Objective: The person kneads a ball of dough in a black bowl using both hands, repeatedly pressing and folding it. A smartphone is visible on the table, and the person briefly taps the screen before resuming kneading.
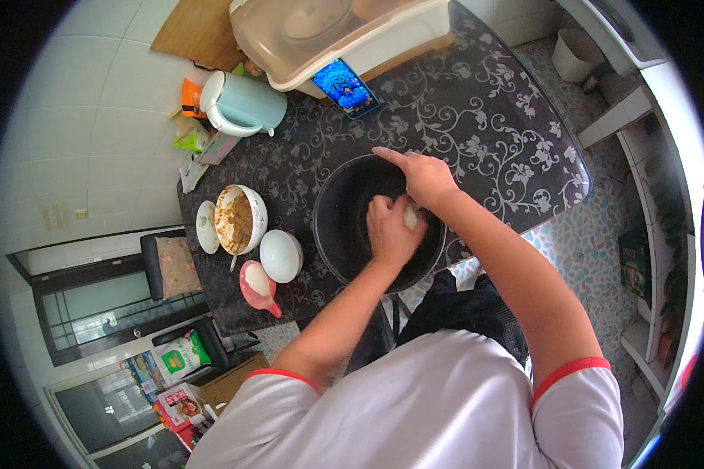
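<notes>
A large black bowl sits near the front edge of the table. Inside it my left hand is closed around a small pale lump of dough. Just above, my right hand reaches over the bowl, one finger stretched out to the far rim. Its other fingers bend down toward the dough and are partly hidden. To the left stand a white bowl of brown crumbly filling with a utensil in it, an empty-looking white bowl and a pink scoop of white powder.
Beyond the bowls are a small white dish, a light blue kettle and packets by the tiled wall. A phone leans against a lidded plastic box at the back. The patterned table ends in a rounded right corner.
</notes>
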Demonstrator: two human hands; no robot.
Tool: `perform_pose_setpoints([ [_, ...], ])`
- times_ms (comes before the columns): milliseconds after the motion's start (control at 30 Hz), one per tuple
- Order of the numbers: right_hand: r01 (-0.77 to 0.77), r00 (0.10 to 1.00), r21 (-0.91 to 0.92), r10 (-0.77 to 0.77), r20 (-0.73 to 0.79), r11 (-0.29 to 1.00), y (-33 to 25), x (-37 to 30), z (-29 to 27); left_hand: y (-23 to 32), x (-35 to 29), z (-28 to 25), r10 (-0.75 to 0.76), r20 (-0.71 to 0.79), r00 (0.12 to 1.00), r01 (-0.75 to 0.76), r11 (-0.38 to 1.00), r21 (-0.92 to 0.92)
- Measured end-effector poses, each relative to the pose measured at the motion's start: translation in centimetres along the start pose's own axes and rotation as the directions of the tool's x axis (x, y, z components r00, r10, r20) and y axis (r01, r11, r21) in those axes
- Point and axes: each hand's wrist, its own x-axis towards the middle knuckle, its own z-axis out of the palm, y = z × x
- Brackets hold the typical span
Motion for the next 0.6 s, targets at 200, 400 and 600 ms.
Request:
perform_pose_setpoints([
  [200,0.004,1.000,-0.002,-0.004,-0.013,1.000,-0.1,-0.1,-0.4,-2.6,2.5,3.9,-0.115,-0.141,0.983,0.109,0.993,-0.047],
  [400,0.034,0.999,0.004,-0.034,-0.024,0.999,0.2,0.1,0.4,-8.3,4.7,7.3,-0.263,-0.163,0.951,0.248,0.963,-0.105],
  [600,-0.016,1.000,0.016,0.016,-0.024,1.000,0.3,1.0,0.1,-9.5,6.1,7.7,-0.206,-0.206,0.957,0.183,0.975,-0.124],
])
